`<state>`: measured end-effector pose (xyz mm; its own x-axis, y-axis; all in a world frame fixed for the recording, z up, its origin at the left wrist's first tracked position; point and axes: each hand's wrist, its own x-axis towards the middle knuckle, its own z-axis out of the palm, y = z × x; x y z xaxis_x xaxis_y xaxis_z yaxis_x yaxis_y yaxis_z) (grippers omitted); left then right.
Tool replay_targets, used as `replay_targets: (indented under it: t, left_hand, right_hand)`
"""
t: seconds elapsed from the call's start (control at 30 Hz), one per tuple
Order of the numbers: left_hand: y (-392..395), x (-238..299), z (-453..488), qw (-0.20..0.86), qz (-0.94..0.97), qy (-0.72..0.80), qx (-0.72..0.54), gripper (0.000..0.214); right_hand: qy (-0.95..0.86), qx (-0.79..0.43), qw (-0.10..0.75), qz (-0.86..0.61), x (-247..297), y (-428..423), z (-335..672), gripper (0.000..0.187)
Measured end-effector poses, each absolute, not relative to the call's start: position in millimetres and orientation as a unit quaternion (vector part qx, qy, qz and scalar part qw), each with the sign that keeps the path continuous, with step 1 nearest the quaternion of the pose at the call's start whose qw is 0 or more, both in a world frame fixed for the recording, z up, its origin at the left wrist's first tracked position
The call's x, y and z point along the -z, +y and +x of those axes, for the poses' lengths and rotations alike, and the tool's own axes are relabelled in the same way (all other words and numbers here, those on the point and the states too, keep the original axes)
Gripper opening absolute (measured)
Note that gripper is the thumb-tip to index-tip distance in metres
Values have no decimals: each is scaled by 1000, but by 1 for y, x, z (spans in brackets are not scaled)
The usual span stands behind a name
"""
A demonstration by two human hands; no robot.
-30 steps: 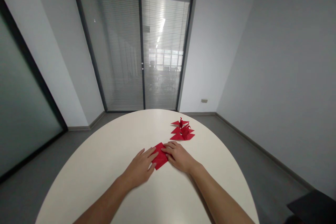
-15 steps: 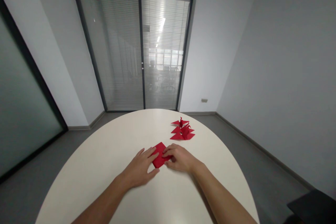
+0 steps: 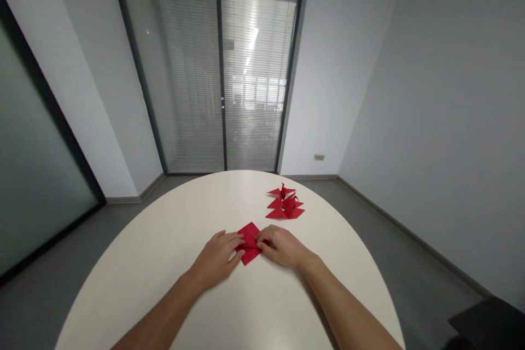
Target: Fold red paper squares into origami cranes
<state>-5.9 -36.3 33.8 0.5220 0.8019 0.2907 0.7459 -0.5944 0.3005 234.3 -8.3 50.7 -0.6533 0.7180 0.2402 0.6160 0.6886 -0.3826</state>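
A folded sheet of red origami paper (image 3: 250, 231) lies on the white round table (image 3: 197, 213), one corner pointing away from me and one towards me. A crease or raised flap runs across its middle. My left hand (image 3: 219, 256) grips its left side, fingertips on top and thumb near the lower edge. At the right corner, my right hand (image 3: 281, 245) pinches the paper between thumb and fingers. Beyond the right hand stand several folded red paper cranes (image 3: 287, 205), wings spread, close together in a row.
Behind the table is a glass partition (image 3: 180, 82) with blinds and a dark frame. A wall socket (image 3: 319, 157) sits low on the white wall. Some dark object (image 3: 492, 320) shows at the lower right, beside the table.
My left thumb has moved up onto the paper's lower left edge, and the left fingers have drawn in. My right fingers now pinch the right corner. The lower half looks partly lifted or unfolded.
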Motion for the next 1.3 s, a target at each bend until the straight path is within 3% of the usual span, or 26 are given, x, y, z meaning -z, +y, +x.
replay_targets:
  t: [0.47, 1.03, 1.3]
  left_hand:
    - [-28, -29, -4, 53, 823, 516, -232, 25]
    - [-24, -21, 2, 60, 792, 551, -256, 34]
    - [-26, -24, 3, 33, 811, 537, -230, 29]
  right_hand:
    - [-879, -129, 204, -410, -48, -8, 233, 19]
    - [-838, -157, 265, -450, -26, 1, 225, 38]
    - [-861, -72, 250, -436, -35, -5, 215, 30]
